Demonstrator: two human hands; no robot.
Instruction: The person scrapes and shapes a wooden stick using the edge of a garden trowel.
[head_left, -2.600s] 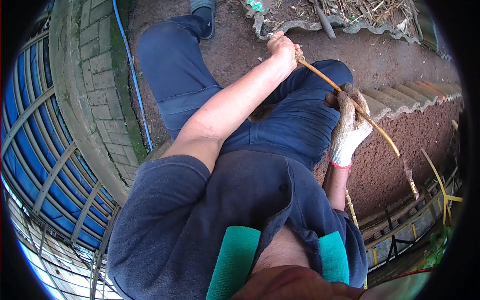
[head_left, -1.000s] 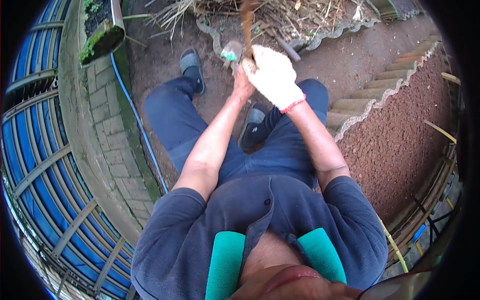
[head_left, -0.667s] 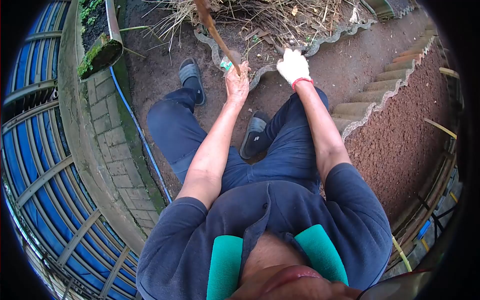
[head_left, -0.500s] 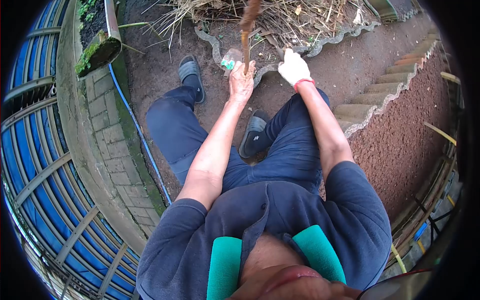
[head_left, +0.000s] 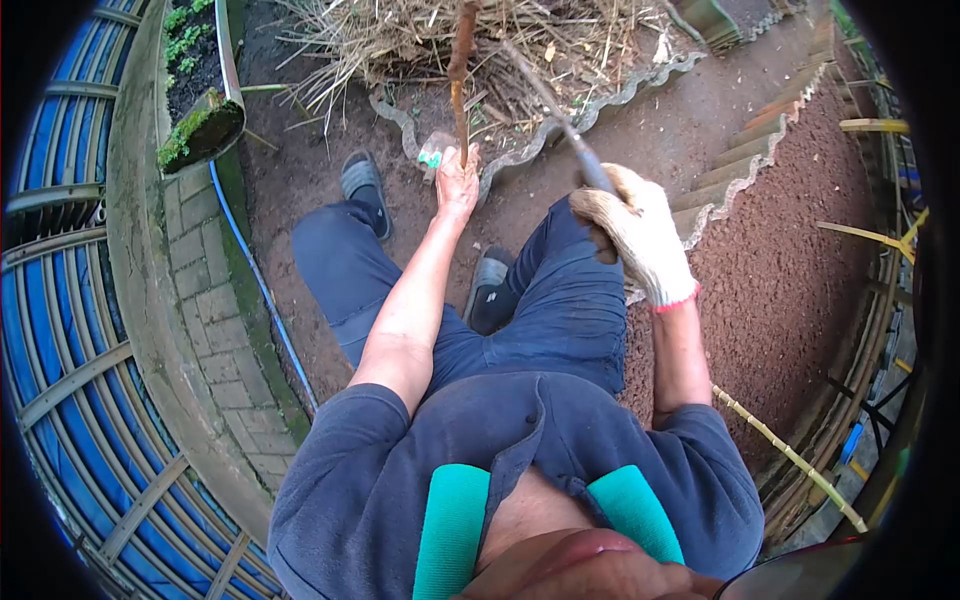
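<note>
Hands at work: our bare left hand [head_left: 457, 186] grips an upright brown stick [head_left: 461, 62] before the far straw pile [head_left: 400, 35]; our gloved right hand [head_left: 637, 228], nearer and right, clasps a dark-handled tool [head_left: 566, 126] angled toward it.

Behind the stick [head_left: 461, 60] the straw heap [head_left: 400, 40] closes off any reach forward, and the wavy sheet [head_left: 640, 85] rims it. A bottle [head_left: 433, 152] lies just beside my left hand [head_left: 456, 185], which grips the stick's foot. Right of the stick, the tool [head_left: 560, 115] in my right hand [head_left: 635, 230] slants across the gap. Farther right the earth [head_left: 700, 130] lies open. Left of the stick it is open up to the hose [head_left: 255, 270] and brick wall [head_left: 190, 290].
</note>
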